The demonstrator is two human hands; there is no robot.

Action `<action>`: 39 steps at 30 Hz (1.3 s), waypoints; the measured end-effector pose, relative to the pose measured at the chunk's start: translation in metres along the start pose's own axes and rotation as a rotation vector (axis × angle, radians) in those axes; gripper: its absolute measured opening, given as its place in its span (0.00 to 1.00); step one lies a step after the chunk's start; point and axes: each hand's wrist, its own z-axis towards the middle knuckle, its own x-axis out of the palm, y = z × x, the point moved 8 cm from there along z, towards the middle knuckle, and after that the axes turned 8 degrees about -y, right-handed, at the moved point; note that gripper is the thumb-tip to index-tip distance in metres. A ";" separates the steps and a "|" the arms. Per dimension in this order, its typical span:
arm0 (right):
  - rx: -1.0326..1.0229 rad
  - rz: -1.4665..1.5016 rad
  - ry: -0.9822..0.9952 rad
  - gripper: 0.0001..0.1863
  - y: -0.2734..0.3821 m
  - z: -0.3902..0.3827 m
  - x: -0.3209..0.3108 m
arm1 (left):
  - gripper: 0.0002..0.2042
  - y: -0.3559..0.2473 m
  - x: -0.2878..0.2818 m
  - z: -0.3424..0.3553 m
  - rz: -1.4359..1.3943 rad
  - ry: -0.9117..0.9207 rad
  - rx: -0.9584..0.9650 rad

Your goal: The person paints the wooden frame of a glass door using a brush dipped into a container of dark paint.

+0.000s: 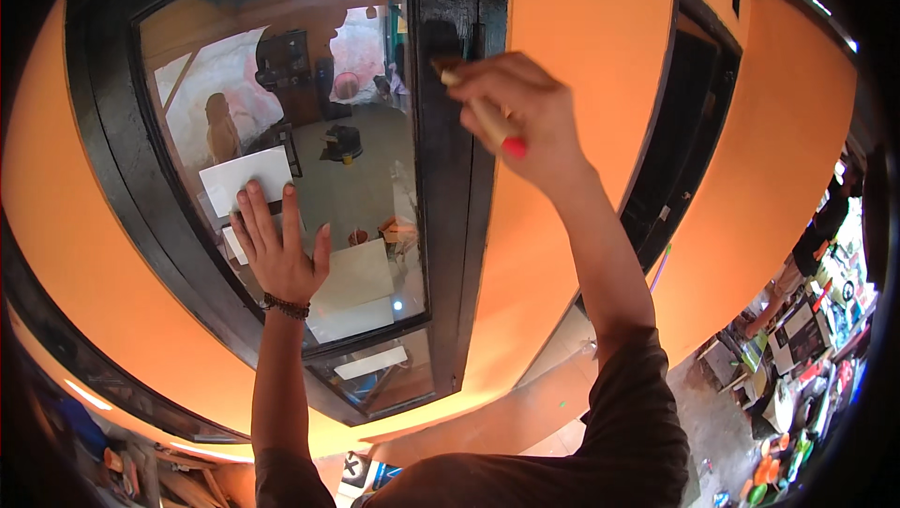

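My left hand [281, 241], with a beaded bracelet at the wrist, lies with fingers stretched out over a white card [234, 171] against the glass pane [361, 189] of a black-framed window [448, 264]. My right hand [520, 114] is raised at the right part of the frame, closed round a pale wooden-handled brush [492, 119] with a red end. The brush's dark tip is by the black frame; whether it touches is unclear. A room with furniture shows through or in the glass.
An orange wall [553, 11] surrounds the window, and a black doorway [680, 105] is to the right. A person [811, 236] is partly visible at the far right beside piled clutter [797, 386]. Wooden scraps [150, 466] lie at the lower left.
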 end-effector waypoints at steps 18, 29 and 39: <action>0.080 0.016 0.024 0.12 0.004 0.024 -0.006 | 0.30 0.006 -0.004 -0.003 -0.003 0.006 0.011; 0.270 0.076 0.207 0.09 0.002 0.012 0.014 | 0.29 0.009 -0.007 -0.005 0.011 0.008 -0.010; 0.435 0.139 -0.204 0.05 -0.020 -0.009 -0.001 | 0.29 0.009 -0.006 -0.004 0.004 -0.012 -0.008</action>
